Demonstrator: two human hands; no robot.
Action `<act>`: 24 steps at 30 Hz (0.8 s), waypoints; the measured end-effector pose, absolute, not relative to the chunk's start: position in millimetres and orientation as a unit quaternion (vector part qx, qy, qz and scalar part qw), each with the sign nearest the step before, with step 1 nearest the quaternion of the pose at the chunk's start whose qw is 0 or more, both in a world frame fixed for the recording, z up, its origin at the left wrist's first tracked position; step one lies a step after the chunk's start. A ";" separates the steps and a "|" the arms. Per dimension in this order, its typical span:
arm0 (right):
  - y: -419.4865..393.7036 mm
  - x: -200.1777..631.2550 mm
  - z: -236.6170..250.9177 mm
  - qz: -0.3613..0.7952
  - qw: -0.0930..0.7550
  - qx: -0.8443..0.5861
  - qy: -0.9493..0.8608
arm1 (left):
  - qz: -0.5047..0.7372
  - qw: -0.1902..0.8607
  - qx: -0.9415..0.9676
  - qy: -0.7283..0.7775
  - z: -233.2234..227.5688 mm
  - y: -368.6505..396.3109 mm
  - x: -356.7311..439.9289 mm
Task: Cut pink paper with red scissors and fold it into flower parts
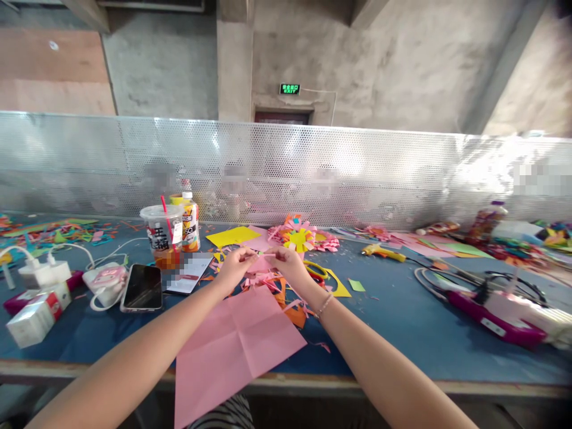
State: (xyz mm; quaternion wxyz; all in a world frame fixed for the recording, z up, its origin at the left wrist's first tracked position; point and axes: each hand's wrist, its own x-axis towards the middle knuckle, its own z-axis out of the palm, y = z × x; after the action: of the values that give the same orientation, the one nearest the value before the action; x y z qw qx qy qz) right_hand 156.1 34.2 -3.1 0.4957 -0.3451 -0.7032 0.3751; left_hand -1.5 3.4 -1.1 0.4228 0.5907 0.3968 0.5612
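Pinched in my left hand (236, 266) and right hand (286, 263), a small pink paper (259, 265) hovers above a blue table (384, 333).
A creased pink sheet (214, 357) overhangs the near edge.

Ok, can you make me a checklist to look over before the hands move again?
1. Pink strip pinched by the left hand and right hand: ok.
2. Scissors well away from the right wrist: not ok, they lie close beside it.
3. Big pink sheet all on the table: not ok, it hangs over the front edge.
4. Cup upright: ok.
5. Glue gun apart from both hands: ok.
6. Glue gun cool: cannot tell.
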 end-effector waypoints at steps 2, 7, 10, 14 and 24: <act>32.7 156.1 -2.0 0.378 0.494 -0.348 -0.701 | 0.567 0.434 0.582 0.388 -1.3 2.9 -1.1; 32.8 155.9 -1.3 0.388 0.490 -0.347 -0.700 | 0.581 0.463 0.551 0.379 -2.5 5.8 -0.8; 34.6 155.5 -1.8 0.423 0.500 -0.341 -0.675 | 0.589 0.486 0.530 0.369 -3.0 8.4 -1.2; 35.2 155.0 -1.0 0.467 0.514 -0.330 -0.640 | 0.599 0.514 0.499 0.358 -2.7 10.3 -2.1; 28.0 155.7 3.7 0.467 0.525 -0.315 -0.638 | 0.617 0.519 0.494 0.326 -3.0 8.8 -3.0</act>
State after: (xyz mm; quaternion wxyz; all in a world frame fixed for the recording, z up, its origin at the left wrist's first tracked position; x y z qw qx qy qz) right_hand 155.7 28.0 3.7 0.5245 -0.3152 -0.6382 0.4672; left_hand -3.0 8.8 -3.0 0.5191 0.4937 0.3264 0.6166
